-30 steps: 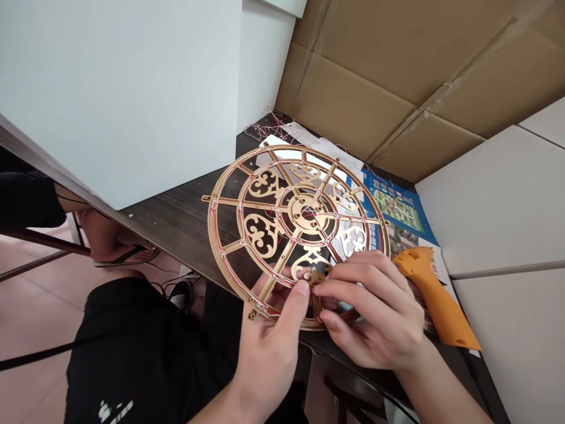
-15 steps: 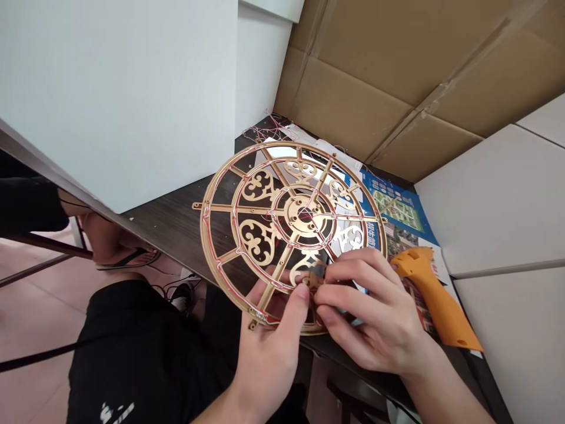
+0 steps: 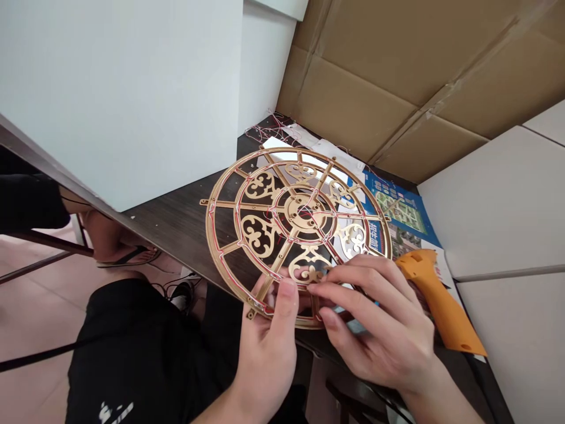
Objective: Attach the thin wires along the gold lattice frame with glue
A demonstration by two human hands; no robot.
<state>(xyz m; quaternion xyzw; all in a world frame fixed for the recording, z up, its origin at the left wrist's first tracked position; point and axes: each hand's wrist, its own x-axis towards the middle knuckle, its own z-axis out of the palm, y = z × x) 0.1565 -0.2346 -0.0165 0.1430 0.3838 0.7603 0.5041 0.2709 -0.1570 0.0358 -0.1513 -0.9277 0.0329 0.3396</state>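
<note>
A round gold openwork frame [image 3: 247,197] with spokes, scroll ornaments and thin red wire along its rings lies tilted over the near edge of a dark wooden table [image 3: 176,218]. My left hand [image 3: 271,335] grips the frame's near rim, thumb on top. My right hand [image 3: 379,321] rests on the near right part of the frame, its fingertips pinching at a scroll ornament [image 3: 311,272] beside my left thumb. What the fingertips hold there is too small to tell.
An orange glue gun [image 3: 435,294] lies just right of my right hand on blue printed sheets [image 3: 397,209]. Loose red wires [image 3: 269,123] and white paper sit at the table's back. Cardboard [image 3: 397,76] and white panels wall the table. Another person's sandalled foot [image 3: 119,247] shows at left.
The frame has shifted slightly right and back. My left thumb slid down the rim, and my right fingertips reached further left onto the scroll ornament.
</note>
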